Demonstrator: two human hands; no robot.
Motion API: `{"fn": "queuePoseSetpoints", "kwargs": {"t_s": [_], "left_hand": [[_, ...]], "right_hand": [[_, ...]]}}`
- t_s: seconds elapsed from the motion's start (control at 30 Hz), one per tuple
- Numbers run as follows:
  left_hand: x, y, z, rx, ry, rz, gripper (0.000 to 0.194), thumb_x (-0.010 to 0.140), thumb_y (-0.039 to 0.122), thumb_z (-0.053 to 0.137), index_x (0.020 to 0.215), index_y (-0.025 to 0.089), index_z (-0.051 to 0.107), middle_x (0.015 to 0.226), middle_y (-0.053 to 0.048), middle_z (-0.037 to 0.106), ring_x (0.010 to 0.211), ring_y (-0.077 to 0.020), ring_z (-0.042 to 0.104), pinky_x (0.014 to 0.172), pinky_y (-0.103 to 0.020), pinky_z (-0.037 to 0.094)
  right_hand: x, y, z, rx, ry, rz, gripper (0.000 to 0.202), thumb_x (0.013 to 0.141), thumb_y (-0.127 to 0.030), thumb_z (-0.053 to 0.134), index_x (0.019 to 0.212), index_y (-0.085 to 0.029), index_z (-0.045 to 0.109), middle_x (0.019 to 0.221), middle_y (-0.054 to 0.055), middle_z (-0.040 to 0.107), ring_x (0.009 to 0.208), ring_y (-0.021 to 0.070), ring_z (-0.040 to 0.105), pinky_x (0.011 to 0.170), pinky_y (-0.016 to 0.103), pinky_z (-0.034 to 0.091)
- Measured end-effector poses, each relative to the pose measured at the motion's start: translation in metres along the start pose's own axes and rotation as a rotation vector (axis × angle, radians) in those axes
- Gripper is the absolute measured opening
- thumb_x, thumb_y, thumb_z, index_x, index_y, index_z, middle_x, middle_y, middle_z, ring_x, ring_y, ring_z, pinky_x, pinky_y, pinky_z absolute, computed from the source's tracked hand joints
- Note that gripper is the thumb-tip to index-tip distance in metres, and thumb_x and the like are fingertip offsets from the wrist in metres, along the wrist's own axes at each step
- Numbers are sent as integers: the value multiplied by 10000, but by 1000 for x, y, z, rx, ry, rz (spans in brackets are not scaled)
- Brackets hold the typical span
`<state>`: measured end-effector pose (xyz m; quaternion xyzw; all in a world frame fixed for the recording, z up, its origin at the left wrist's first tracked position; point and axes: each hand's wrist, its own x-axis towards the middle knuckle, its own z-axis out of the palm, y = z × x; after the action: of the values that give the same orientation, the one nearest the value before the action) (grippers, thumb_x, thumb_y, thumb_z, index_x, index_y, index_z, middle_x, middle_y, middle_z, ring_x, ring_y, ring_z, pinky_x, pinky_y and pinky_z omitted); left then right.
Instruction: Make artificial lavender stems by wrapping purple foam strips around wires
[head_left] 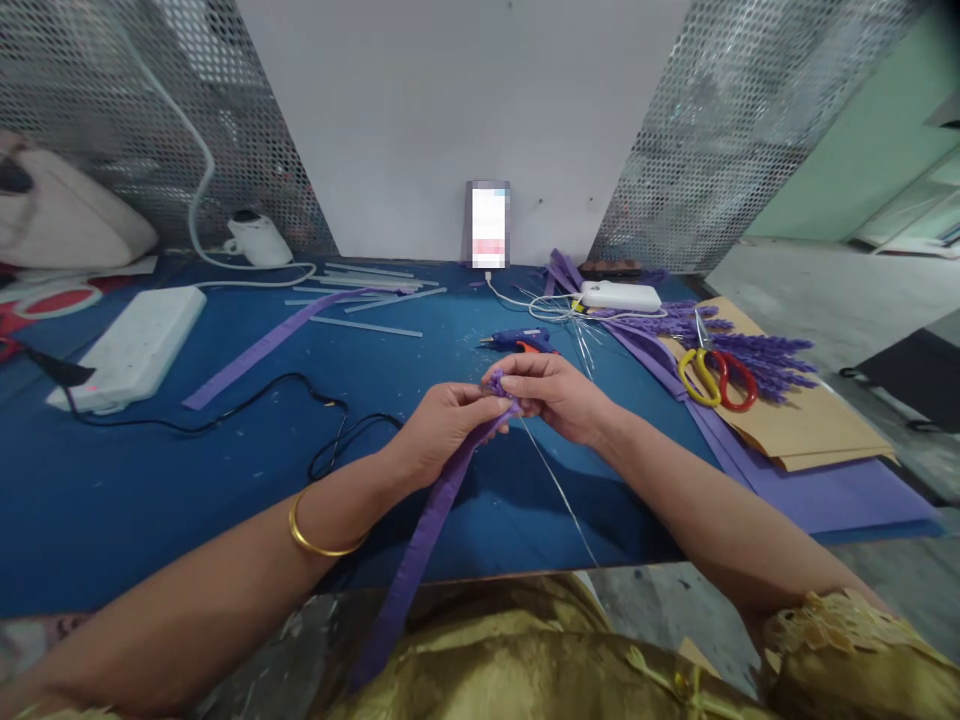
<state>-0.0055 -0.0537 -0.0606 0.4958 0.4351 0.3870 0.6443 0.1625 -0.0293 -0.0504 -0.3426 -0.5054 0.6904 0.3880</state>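
Note:
A long purple paper strip (431, 520) runs from my fingers down over the table's front edge toward my lap. My left hand (442, 430) pinches it near its upper end. Opposite, my right hand (551, 395) has its fingertips closed on a small bunched purple piece (496, 380) at the strip's end. The two hands nearly touch. A thin wire (559, 490) slants from below the fingers to the table's front edge. Just behind my right hand lies a blue glue gun (517, 339).
On the blue table (247, 500) are a power strip (135, 345), clear glue sticks (367, 327), another purple strip (262, 350) and a black cord (210, 427). Rightward lie scissors (716, 380), purple flower sprigs (772, 360) and brown paper (817, 435). A phone (488, 225) stands behind.

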Motion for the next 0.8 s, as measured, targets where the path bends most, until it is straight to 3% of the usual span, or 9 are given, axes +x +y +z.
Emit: {"fn": "queuePoseSetpoints", "kwargs": {"t_s": [0.33,0.5,0.67,0.8], "left_hand": [[-1,4,-1,-17,16,-66,184,623,324,801,637,149,750,592,-32,647,489,-94,474,475,-240,331],[0,3,-1,-2,27,-69,128,630,266,753,590,150,714,572,-18,621,482,-86,476,486,-229,351],[-1,6,-2,-40,-28,-99,159,664,310,756,652,154,731,606,-24,635,497,-101,505,480,-233,374],[0,6,-2,-22,9,-95,190,635,316,808,636,143,729,581,-18,618,498,-94,490,473,-223,359]], "right_hand": [[2,1,3,-42,146,-8,220,609,-305,820,703,-153,690,500,-56,538,440,51,389,428,207,294],[2,5,5,-41,165,-24,214,603,-292,822,701,-151,694,517,-43,561,452,61,426,434,210,315],[2,6,3,-56,160,-35,212,620,-295,822,713,-153,695,526,-46,556,454,59,417,440,215,326],[1,7,6,-65,161,-65,230,660,-318,813,769,-149,702,577,-37,586,494,61,468,460,206,352]]}}
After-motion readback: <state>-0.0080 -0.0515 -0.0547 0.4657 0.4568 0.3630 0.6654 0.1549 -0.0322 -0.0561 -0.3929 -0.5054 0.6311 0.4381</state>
